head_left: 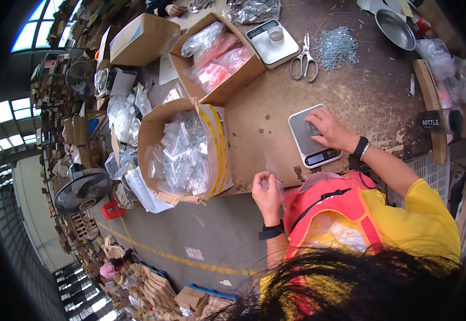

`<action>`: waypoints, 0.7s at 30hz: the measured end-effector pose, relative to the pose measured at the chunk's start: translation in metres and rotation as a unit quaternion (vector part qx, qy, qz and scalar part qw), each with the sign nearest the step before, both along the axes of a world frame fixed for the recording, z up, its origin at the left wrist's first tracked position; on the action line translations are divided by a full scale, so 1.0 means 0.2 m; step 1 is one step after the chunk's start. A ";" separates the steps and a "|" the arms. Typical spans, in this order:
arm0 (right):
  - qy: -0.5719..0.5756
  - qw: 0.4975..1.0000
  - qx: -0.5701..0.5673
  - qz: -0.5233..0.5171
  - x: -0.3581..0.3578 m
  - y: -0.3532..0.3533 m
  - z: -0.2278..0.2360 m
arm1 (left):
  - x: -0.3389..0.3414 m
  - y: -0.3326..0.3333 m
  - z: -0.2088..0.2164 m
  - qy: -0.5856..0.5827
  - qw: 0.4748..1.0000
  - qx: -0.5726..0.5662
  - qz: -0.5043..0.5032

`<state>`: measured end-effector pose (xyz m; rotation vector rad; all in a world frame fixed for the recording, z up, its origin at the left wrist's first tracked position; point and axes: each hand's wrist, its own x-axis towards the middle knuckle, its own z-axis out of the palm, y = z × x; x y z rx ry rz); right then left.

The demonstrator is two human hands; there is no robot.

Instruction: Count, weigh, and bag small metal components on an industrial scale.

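My right hand point(326, 128) reaches over a small digital scale point(303, 140), its fingers curled down on small grey metal pieces point(313, 130) on the weighing plate. These pieces are partly hidden under my fingers and too small to name. Close to the table's front edge, my left hand point(266, 193) is closed in a pinch on a thin clear plastic bag point(280, 188), of which only faint edges show. Farther back on the table lies a loose pile of small silvery metal pieces point(337, 48).
An open carton of filled clear bags point(182, 152) stands left of my left hand. Behind it, another carton point(227, 91) holds red and clear bags. Scissors point(305, 61), a second scale point(273, 45) and a metal bowl point(395, 29) lie farther back. A dark bottle point(438, 122) is at right.
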<state>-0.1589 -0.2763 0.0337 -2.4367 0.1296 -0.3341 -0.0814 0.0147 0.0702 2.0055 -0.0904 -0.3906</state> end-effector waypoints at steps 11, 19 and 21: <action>0.050 0.902 -0.127 -0.409 -0.09 -1.03 -0.35 | 0.03 0.00 0.04 -0.027 0.998 0.053 0.018; 0.071 0.927 -0.091 -0.356 0.00 -1.38 -0.56 | 0.03 -0.01 0.00 -0.026 0.997 0.059 0.029; 0.058 0.924 -0.038 -0.375 0.01 -1.36 -0.56 | 0.04 -0.02 0.00 -0.023 0.998 0.061 0.024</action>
